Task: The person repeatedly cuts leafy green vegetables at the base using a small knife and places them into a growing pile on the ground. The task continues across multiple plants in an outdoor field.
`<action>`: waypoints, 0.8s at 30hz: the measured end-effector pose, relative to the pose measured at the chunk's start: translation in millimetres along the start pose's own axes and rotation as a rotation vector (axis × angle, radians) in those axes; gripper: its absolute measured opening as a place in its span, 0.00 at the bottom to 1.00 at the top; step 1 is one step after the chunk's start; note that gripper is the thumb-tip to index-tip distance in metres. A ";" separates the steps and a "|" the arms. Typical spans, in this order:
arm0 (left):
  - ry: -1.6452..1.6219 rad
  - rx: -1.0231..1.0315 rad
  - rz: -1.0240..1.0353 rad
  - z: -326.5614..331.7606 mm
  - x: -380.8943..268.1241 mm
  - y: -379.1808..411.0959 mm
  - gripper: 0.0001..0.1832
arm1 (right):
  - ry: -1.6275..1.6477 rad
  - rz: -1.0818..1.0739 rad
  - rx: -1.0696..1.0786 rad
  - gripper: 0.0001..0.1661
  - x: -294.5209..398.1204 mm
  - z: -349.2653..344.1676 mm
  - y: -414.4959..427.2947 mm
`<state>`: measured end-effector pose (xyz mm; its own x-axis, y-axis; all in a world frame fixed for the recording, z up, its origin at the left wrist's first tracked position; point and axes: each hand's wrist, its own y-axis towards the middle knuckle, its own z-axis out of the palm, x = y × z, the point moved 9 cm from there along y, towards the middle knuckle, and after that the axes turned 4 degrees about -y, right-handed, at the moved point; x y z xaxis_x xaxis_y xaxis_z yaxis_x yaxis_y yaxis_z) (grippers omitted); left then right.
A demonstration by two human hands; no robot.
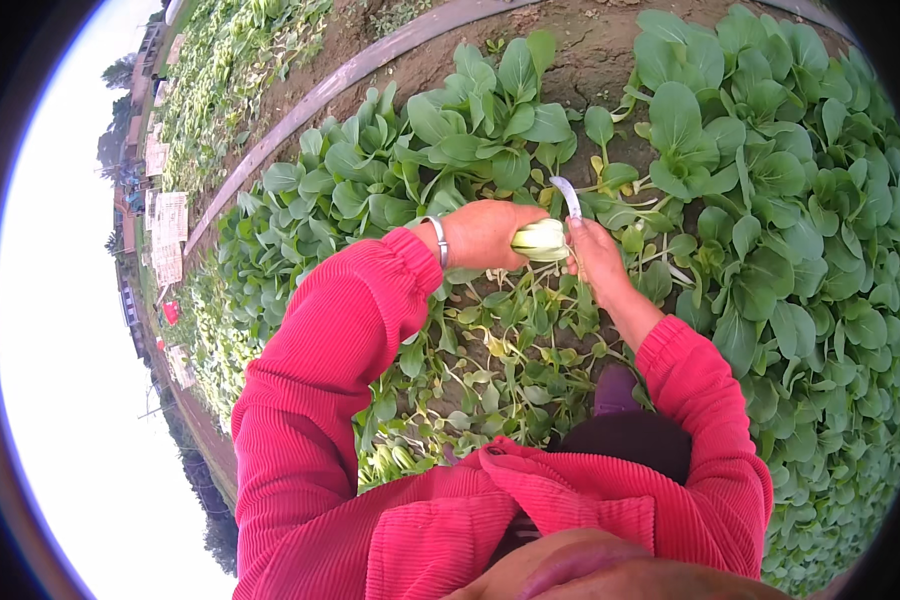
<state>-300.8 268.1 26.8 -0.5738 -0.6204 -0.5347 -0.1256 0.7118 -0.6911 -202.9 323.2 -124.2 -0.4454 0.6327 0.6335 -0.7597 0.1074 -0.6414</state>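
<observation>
My left hand (487,234), with a silver bangle at the wrist, is closed around a head of bok choy (541,240) whose pale green stalks face my other hand. Its leaves are mostly hidden by the left hand. My right hand (597,255) grips a small knife with a curved blade (568,196); the handle is hidden in the fingers and the blade points up and slightly left. The right fingertips are at the base of the bok choy. Below the hands, loose leaves (510,337), some yellow, lie scattered on the soil.
Standing bok choy plants (772,187) grow densely at the right, and another row (390,165) runs along the upper left. A flat grey strip (345,71) curves across the soil beyond. Several heads with pale stalks (386,459) lie near my left side. Pale crates (166,232) stand at the far left.
</observation>
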 end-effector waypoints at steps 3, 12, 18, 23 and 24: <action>0.499 -0.010 0.079 -34.7 -14.1 61.9 0.29 | 0.124 -0.014 -0.024 0.21 -10.4 -7.3 9.5; 0.789 -0.041 -0.313 -96.3 94.9 82.4 0.33 | -0.059 -0.122 0.028 0.21 17.0 10.0 30.6; 0.596 -0.195 -0.268 -102.7 111.2 60.8 0.34 | -0.245 -0.421 -0.073 0.23 39.3 13.0 72.4; 0.477 -0.256 -0.250 -105.6 136.6 54.3 0.34 | -0.127 -0.340 -0.111 0.25 35.5 21.8 93.5; 0.467 -0.270 -0.240 -106.1 139.0 54.4 0.34 | -0.088 -0.298 -0.118 0.25 31.6 22.0 97.7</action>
<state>-473.3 255.6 -33.4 -0.7919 -0.6072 -0.0654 -0.4625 0.6661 -0.5851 -301.6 336.8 -157.4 -0.2551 0.4923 0.8322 -0.8045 0.3693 -0.4652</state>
